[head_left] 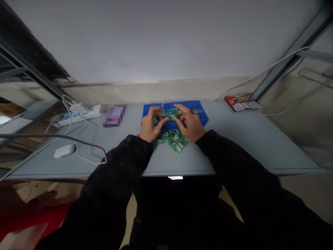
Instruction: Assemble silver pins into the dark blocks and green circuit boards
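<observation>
Between my two hands is a small clear green plastic bag (170, 114), held up over a blue divided tray (204, 116). My left hand (151, 125) pinches the bag's left side between thumb and fingers. On its right side, my right hand (191, 124) grips it the same way. Something small and pale green shows inside the bag, too blurred to name. Grey metallic pieces (195, 111) lie in the tray's right compartment. Several filled green bags (178, 144) are piled on the table just in front of the tray, below my hands.
A white power strip (91, 114) with plugs and cables stands at the left, beside a blurred-out purple phone-like object (114, 115). A white earbud case (64, 151) lies nearer me. At the back right is a red snack packet (243, 102). Metal posts frame both table ends.
</observation>
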Demonstrator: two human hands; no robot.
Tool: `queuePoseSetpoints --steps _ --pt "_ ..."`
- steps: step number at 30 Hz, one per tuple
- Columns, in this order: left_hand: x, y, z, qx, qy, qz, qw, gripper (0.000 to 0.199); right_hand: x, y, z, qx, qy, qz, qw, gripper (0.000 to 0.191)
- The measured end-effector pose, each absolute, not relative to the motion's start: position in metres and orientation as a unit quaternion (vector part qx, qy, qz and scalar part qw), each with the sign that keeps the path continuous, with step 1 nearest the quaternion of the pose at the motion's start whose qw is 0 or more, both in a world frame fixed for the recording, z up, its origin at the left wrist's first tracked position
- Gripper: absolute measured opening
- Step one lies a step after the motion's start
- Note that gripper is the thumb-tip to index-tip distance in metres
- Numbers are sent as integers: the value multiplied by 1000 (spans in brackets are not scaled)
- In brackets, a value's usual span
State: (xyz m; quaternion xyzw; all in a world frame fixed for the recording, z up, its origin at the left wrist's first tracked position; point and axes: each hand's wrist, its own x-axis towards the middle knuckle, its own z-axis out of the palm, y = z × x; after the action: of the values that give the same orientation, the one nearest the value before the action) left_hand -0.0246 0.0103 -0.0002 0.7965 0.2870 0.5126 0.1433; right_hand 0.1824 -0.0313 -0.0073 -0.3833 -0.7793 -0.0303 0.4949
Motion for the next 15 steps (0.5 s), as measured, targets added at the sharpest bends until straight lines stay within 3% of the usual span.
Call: queuePoseSetpoints --steps 5,7,10,15 --pt "-23 13 -1 786 265 537 149 46 181 -30 -4 -375 -779 -70 498 23" --pt "-23 11 1 794 259 533 135 36 181 -31 -2 -376 -786 -64 487 19" --pt "-24 9 4 814 260 507 116 15 181 -33 2 -375 -792 -52 480 18" --pt "-26 9 4 815 276 499 101 18 183 -38 3 -371 -791 -45 484 36"
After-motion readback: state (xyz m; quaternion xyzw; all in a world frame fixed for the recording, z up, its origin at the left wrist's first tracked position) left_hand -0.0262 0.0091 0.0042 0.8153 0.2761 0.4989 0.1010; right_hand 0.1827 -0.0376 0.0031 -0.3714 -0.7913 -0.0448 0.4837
